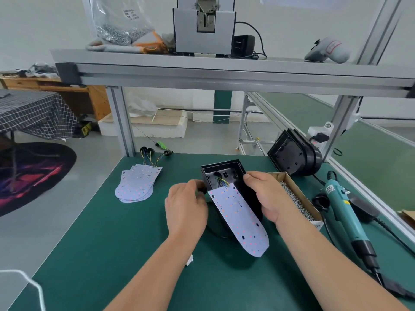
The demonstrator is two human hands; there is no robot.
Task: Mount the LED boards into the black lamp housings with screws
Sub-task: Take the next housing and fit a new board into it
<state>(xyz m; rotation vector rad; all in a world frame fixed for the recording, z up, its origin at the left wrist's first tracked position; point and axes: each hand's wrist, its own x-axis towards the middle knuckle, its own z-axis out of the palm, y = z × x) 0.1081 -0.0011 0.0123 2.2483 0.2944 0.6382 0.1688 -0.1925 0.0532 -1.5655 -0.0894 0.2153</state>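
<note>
At the worktop's (107, 243) middle, 1 LED board (240, 221) lay half out of the black lamp housing (224, 173), with no screws in yet. The right hand (266, 198) gripped the housing's right wall; the left hand (186, 209) pinched a small black part (202, 190) beside it. Spare boards (137, 184) waited far left.

No text can be read anywhere. The bag (125, 21) on the shelf bears dark print, too blurred to make out. The screwdriver (343, 207) carries a small white label, too small to read. The grey tool (327, 50) shows only a red outlined mark. Print on the box (301, 191) corner is illegible.
</note>
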